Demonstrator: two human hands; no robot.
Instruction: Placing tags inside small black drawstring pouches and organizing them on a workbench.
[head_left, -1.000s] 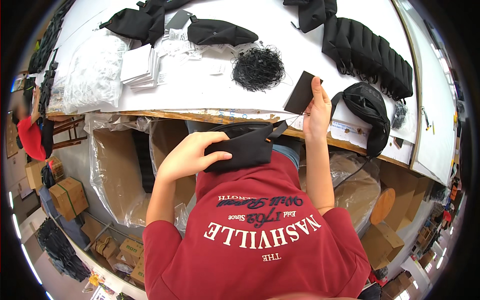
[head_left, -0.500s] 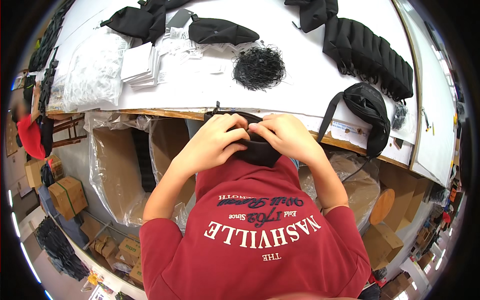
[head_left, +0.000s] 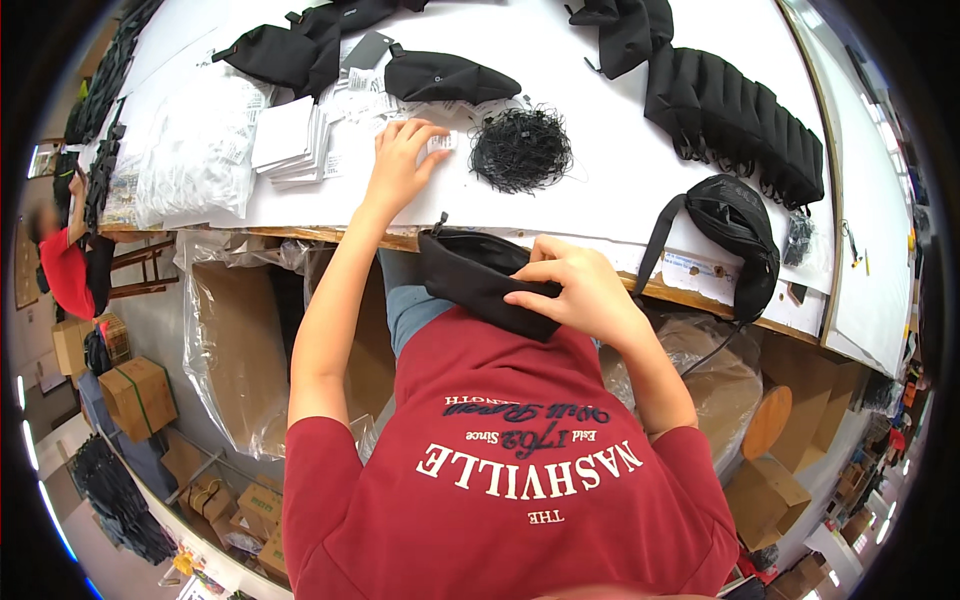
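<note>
- While the right hand pinches the black pouch by its right end, the pouch hangs at the near edge of the table — a slackened grip could let it slide down.
- The left hand, empty-looking, thumb and fingers parted, is beside a white label; contact I cannot tell.
- Tangled black cords lie near — a careless sweep could snag them.
</note>
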